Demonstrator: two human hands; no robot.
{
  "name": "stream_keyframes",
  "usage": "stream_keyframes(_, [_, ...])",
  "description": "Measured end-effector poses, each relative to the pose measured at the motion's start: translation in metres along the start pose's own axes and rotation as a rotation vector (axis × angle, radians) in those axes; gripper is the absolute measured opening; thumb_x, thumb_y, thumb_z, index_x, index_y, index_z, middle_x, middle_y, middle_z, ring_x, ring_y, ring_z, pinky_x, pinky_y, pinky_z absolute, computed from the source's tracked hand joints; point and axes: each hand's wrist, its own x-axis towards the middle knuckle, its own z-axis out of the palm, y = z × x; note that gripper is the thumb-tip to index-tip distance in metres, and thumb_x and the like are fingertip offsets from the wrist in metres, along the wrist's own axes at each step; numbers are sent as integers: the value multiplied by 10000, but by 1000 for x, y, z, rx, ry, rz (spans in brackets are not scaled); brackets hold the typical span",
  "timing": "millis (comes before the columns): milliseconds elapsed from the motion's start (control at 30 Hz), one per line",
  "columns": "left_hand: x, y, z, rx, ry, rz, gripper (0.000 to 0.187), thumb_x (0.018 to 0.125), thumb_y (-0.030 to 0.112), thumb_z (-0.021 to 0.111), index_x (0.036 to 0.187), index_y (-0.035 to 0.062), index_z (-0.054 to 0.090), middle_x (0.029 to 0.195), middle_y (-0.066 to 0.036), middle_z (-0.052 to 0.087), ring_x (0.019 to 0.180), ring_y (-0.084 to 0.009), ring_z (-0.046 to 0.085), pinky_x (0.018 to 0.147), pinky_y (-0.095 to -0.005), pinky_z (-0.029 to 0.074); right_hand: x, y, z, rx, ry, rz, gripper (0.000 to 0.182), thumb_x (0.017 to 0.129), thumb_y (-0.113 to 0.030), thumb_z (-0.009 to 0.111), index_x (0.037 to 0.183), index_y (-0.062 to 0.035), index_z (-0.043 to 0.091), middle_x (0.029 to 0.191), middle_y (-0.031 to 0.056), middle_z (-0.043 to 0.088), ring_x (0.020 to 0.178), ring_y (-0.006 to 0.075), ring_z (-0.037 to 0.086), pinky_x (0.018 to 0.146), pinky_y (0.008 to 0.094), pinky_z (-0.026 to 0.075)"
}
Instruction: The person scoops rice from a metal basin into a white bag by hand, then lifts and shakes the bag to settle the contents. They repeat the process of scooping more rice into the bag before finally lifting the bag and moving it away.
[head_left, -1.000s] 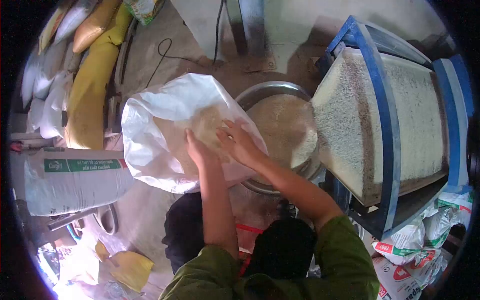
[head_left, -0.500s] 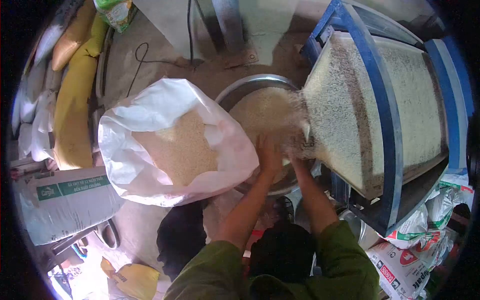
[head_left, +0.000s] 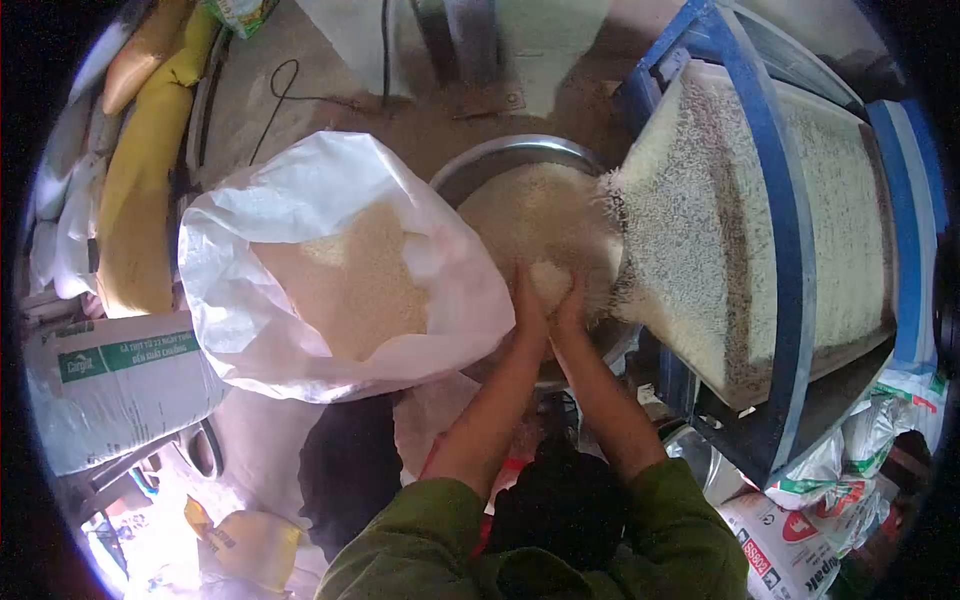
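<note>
My left hand [head_left: 529, 303] and my right hand [head_left: 571, 305] are cupped side by side, holding a pale heap of rice [head_left: 550, 283] between them. Both are over the round metal basin [head_left: 548, 144], which contains a broad mound of rice [head_left: 535, 205]. From the right, grains spill into the basin off the slanted tray of a blue-framed sieving machine [head_left: 690, 180]. A white sack [head_left: 330, 165], its mouth wide and partly filled with similar grain [head_left: 365, 295], stands against the basin's left side.
Long yellow sacks [head_left: 150, 200] are stacked on the left above a white printed sack [head_left: 130, 395]. A black cable [head_left: 285, 95] trails over the floor. Printed bags [head_left: 785, 540] lie beneath the machine's blue frame [head_left: 790, 250].
My hands have come closer together and now cup a heap of rice; before, they were apart and lower in the grain. The view has shifted slightly.
</note>
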Motion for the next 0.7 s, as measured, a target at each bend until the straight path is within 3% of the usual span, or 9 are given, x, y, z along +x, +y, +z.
stream_keyframes(167, [-51,62,30,-272,-37,-55,316,817,323,464,866,17,527,808,-70,543,722,-164,532,646,-281,450,-52,-32,45,-5,14,-61,415,781,-374,412,999,-23,456,945,106,501,846,242,501,762,359,395])
stream_keyframes(233, [-66,87,38,-305,-29,-69,278,813,301,481,833,27,527,791,-63,537,712,-139,527,624,-266,454,-68,-39,57,-125,-103,-255,357,789,-342,408,931,-21,471,909,105,513,830,220,513,724,337,413])
stream_keyframes(367, [-73,125,36,-373,-137,115,350,813,360,455,819,16,519,794,-73,541,721,-165,531,652,-307,456,-88,-45,84,-90,-181,-245,306,801,-306,402,847,-23,508,829,93,548,763,194,532,678,313,425])
stream_keyframes(433, [-78,154,23,-451,-167,213,421,812,431,408,844,24,507,812,-83,538,766,-181,523,680,-329,450,-111,-39,112,-511,-386,-367,276,810,-253,409,780,-16,546,744,89,569,695,179,543,654,299,423])
stream_keyframes(467, [-81,170,13,-500,-232,226,452,810,467,382,865,34,501,825,-87,536,796,-188,516,698,-338,444,-122,-29,127,-508,-459,-326,272,810,-242,415,769,-13,556,721,85,576,669,182,546,649,297,424])
stream_keyframes(500, [-79,182,5,-478,-122,273,468,812,472,364,933,38,489,888,-105,519,842,-200,503,713,-340,441,-130,-15,141,-504,-532,-286,269,810,-230,422,758,-9,566,699,81,583,642,184,550,645,294,425])
stream_keyframes(567, [-61,199,-26,-335,59,407,489,817,455,358,1056,39,450,1020,-137,467,942,-230,462,767,-350,418,-117,14,149,-1096,-753,-757,233,807,-204,442,789,-6,563,726,95,588,653,176,557,636,286,433])
stream_keyframes(633, [-42,205,-44,-211,118,494,496,819,433,369,1112,37,424,1088,-152,432,996,-249,435,807,-358,398,-107,19,146,-1214,-825,-755,231,809,-211,444,852,-24,573,820,108,585,730,169,556,682,286,426])
stream_keyframes(700, [-35,205,-47,184,502,609,487,828,364,388,1171,18,367,1164,-170,368,1079,-269,360,878,-370,337,-98,16,140,-1334,-889,-748,245,811,-217,446,915,-42,582,913,121,582,807,162,554,727,287,419])
